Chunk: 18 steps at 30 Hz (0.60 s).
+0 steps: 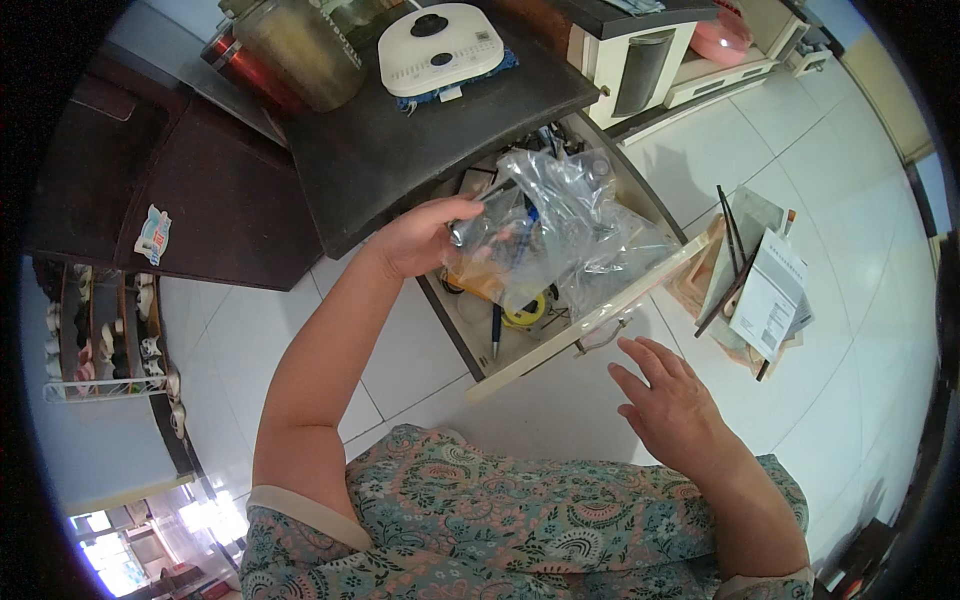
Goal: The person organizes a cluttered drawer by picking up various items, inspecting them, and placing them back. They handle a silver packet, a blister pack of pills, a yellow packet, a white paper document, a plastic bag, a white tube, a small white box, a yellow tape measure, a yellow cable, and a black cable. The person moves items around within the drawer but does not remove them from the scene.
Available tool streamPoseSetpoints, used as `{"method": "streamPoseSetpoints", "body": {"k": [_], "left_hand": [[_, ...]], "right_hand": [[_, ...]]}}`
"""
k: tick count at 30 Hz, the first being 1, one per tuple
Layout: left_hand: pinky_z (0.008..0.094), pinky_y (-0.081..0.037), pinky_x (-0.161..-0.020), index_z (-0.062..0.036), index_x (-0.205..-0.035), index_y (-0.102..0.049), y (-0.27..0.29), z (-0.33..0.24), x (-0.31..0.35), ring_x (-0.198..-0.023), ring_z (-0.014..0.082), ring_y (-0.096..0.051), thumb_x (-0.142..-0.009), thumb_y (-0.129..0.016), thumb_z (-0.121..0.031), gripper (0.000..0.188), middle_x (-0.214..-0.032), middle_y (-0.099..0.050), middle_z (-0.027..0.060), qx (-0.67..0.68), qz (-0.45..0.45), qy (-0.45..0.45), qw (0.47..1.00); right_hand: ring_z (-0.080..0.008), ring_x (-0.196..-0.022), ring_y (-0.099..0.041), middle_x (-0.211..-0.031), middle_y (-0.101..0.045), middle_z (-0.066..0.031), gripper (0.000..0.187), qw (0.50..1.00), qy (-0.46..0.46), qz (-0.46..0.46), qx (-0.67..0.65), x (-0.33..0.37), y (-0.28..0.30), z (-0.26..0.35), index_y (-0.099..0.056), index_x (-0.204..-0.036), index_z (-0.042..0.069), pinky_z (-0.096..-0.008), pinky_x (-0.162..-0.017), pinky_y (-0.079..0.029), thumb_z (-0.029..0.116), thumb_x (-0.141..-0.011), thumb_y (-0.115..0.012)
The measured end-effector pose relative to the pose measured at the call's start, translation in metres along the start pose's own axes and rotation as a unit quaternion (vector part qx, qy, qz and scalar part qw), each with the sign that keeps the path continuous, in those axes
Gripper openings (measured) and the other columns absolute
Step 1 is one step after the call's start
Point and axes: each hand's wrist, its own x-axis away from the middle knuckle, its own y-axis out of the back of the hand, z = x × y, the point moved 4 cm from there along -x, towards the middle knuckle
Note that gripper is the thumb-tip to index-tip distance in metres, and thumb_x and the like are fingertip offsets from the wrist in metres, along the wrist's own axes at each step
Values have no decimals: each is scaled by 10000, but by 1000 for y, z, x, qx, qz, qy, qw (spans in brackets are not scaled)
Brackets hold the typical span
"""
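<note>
My left hand point(435, 235) is closed on a crumpled clear plastic bag point(570, 220), held over the pulled-out drawer point(480, 385). Part of its fingers shows blurred through the film. Beneath the bag lie a yellow tape measure point(524, 312), a dark pen point(496, 330) and other small things partly hidden. My right hand point(675, 405) hovers in front of the drawer's handle point(603, 338), fingers apart, holding nothing.
On the dark cabinet top point(400, 170) stand a white appliance point(440, 50), a large jar point(300, 55) and a red container point(245, 70). Papers point(770, 290) and dark sticks point(735, 235) lie on the tiled floor at right. A shoe rack point(105, 330) stands far left.
</note>
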Motion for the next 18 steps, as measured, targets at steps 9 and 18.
{"method": "streamPoseSetpoints", "body": {"k": [9, 18], "left_hand": [[383, -425, -968, 10, -1413, -273, -38, -20, 20, -1207, 258, -489, -897, -544, -329, 674, -1344, -459, 187, 26, 107, -125, 986], [316, -394, -944, -19, -1433, -243, -41, -33, 17, -1222, 204, -444, -894, -587, -232, 674, -1367, -425, 170, 35, 68, -206, 976]], "right_hand": [[-310, -1263, -381, -1344, -403, -159, 448, 1000, 5, -16, -8, -2, -2, 0, -531, -1209, 22, -404, -1032, -362, 125, -794, -663], [-307, -1260, -387, -1349, -401, -156, 466, 999, 2, -44, -16, -1, 2, 0, -532, -1207, 23, -407, -1020, -373, 101, -770, -672]]}}
